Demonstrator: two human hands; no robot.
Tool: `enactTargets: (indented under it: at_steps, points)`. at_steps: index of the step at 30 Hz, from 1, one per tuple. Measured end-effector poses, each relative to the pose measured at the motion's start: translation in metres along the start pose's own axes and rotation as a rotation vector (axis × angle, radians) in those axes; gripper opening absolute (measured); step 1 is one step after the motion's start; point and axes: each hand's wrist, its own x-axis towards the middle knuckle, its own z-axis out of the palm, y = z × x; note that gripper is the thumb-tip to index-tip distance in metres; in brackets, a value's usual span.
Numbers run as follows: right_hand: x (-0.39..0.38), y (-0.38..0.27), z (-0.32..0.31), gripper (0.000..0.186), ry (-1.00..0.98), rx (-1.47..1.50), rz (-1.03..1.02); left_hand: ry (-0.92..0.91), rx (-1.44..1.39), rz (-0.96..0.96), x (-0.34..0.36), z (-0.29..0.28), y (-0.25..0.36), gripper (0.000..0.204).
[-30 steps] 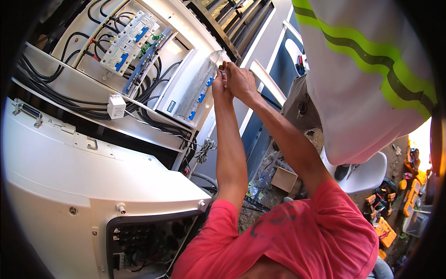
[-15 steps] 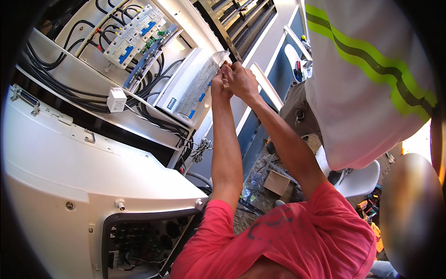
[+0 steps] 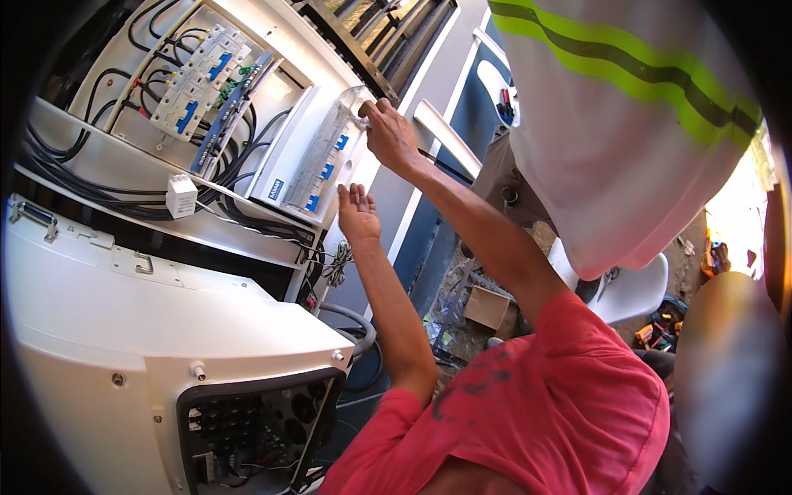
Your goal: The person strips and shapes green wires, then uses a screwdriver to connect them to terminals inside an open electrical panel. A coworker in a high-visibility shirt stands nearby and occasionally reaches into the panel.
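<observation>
A white breaker box (image 3: 285,153) with a clear plastic cover (image 3: 318,148) over its front is mounted at an angle in the cabinet. Blue switch levers (image 3: 327,172) show in a row along it. My right hand (image 3: 389,136) is at the upper end of the cover, its fingers bent and closed on the cover's edge; the fingertips are partly hidden. Lower down, beside the box's right side, my left hand (image 3: 360,216) is open with its fingers stretched up and holds nothing.
Left of the box are more breakers (image 3: 198,82) with black cables (image 3: 99,194) below them. A small white block (image 3: 181,196) hangs on the cables. The white cabinet door (image 3: 165,305) fills the lower left. Close on the right stands a person in a reflective-striped white garment (image 3: 610,148).
My left hand has come away from the right one and moved down along the box, its fingers now open. My right hand stays at the cover's upper end. The view has shifted slightly.
</observation>
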Motion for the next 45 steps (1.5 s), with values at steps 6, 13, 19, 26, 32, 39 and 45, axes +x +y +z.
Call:
enactTargets:
  at_steps: [6, 13, 19, 26, 32, 39, 45]
  points:
    - [0.026, 0.003, -0.009, 0.026, -0.143, -0.015, 0.104, -0.056, -0.025, 0.039, 0.012, -0.009, 0.012, 0.073]
    - [0.029, 0.0, -0.007, 0.015, -0.016, -0.107, -0.048, 0.024, -0.006, 0.118, 0.013, 0.006, 0.004, 0.082]
    - [0.011, -0.006, -0.008, 0.026, -0.056, -0.098, 0.077, 0.074, 0.028, 0.147, 0.01, 0.016, 0.005, 0.069]
    - [-0.01, 0.007, -0.018, 0.021, -0.014, -0.096, 0.109, 0.174, -0.05, 0.165, -0.011, 0.032, 0.003, 0.054]
    - [-0.035, 0.025, 0.036, 0.026, 0.289, 0.084, 0.087, 0.126, -0.031, 0.158, -0.006, 0.025, 0.005, 0.05]
    - [0.026, 0.128, 0.142, 0.047, 0.178, 0.899, 0.047, 0.194, -0.155, 0.123, -0.026, 0.035, -0.032, 0.029]
    - [-0.018, 0.129, 0.11, 0.057, 0.312, 0.043, -0.221, -0.188, -0.122, 0.3, -0.048, 0.02, -0.044, 0.024]
